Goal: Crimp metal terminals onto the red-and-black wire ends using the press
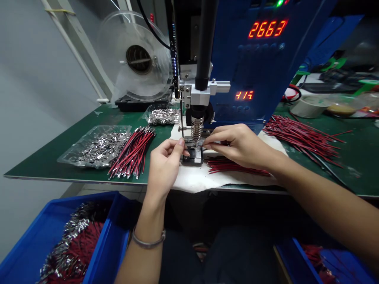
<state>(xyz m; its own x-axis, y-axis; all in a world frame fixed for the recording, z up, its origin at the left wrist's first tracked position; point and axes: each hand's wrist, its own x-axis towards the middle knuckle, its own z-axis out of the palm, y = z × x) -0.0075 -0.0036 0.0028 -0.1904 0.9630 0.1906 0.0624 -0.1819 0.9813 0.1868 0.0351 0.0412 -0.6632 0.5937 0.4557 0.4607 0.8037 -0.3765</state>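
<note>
A blue bench machine [245, 71] with lit red digits stands before me, its spring-wrapped vertical head [197, 128] pointing down at a small metal fixture [197, 156]. To the left of the fixture, my left hand [166, 163] is closed, thumb against fingers at the fixture's edge; what it pinches is too small to name. On the other side, my right hand [239, 144] pinches close under the head, and the thing between its fingertips cannot be made out. Beneath the right hand, a bundle of red and black wires [219, 165] lies on a white cloth [192, 181].
Left of the fixture are a clear tray of small metal parts [102, 148], a wire bundle with metal ends [133, 152] and a bag of metal parts [164, 115]. More red wires [304, 136] lie right. Blue bins [115, 232] sit below the table edge. A clear reel [109, 43] stands behind.
</note>
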